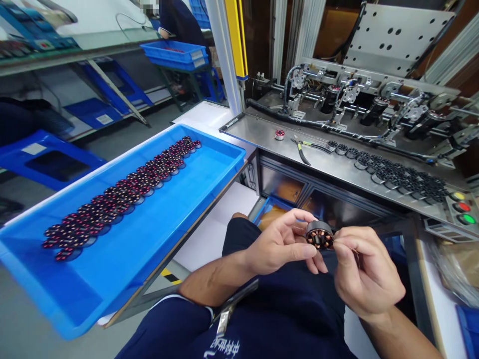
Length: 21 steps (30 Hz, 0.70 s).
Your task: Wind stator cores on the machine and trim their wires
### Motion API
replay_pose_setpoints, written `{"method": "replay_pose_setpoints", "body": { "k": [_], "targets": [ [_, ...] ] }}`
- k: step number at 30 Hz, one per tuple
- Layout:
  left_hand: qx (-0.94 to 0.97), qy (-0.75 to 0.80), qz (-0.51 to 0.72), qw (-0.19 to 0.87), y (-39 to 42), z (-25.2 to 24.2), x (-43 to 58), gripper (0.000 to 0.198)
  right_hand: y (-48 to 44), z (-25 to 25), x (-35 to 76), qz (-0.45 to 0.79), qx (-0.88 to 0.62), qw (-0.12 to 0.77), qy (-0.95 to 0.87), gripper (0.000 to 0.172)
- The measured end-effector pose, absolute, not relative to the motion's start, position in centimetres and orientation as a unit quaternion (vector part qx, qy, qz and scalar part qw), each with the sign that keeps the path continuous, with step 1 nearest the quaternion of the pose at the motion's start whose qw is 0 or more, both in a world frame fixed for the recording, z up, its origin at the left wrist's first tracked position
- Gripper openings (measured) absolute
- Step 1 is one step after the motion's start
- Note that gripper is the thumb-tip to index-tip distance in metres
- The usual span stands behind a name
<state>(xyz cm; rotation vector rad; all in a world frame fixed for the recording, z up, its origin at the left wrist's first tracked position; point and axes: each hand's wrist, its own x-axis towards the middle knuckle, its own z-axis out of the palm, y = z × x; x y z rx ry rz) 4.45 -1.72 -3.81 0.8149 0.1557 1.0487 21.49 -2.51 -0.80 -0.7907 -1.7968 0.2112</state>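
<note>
Between thumb and fingers, my left hand [286,244] grips a motor stator [319,234], a dark ring with copper windings showing on its near side. At the stator's right edge, my right hand [364,269] is closed in a pinch on a thin copper wire [358,259] that trails below the fingers. Both hands are above my lap. Beyond them, on the steel bench, lie cutting pliers [305,149] with green and black handles. A single red-topped stator [279,134] sits to the left of the pliers.
Dark stators [404,177] crowd the bench's right side, near a button box [464,208]. Behind stands a winding machine [355,99]. At left, a blue tray [209,194] holds rows of wound stators [123,194]. A co-worker [179,22] is by a blue bin [175,54] in the background.
</note>
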Motion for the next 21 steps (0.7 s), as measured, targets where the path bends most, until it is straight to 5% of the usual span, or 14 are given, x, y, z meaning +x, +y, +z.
{"method": "replay_pose_setpoints", "body": {
  "k": [6,10,14,21],
  "targets": [
    [0.378,0.117,0.495,0.773,-1.8,-3.4,4.5,0.043,-2.6,-1.0,21.1,0.145,-0.358,0.562,-0.732,0.017],
    [0.477,0.159,0.596,0.626,-2.1,-3.1,4.4,0.042,-2.5,-1.8,20.9,0.268,-0.376,0.563,-0.685,0.013],
    [0.578,0.183,0.662,0.44,-2.5,-3.5,4.4,0.069,-2.2,-2.8,20.1,0.448,-0.365,0.556,-0.597,0.021],
    [0.625,0.275,0.626,0.377,-2.9,-4.7,3.8,0.079,-1.8,-3.5,19.4,0.573,-0.358,0.553,-0.487,0.022]
  ]
}}
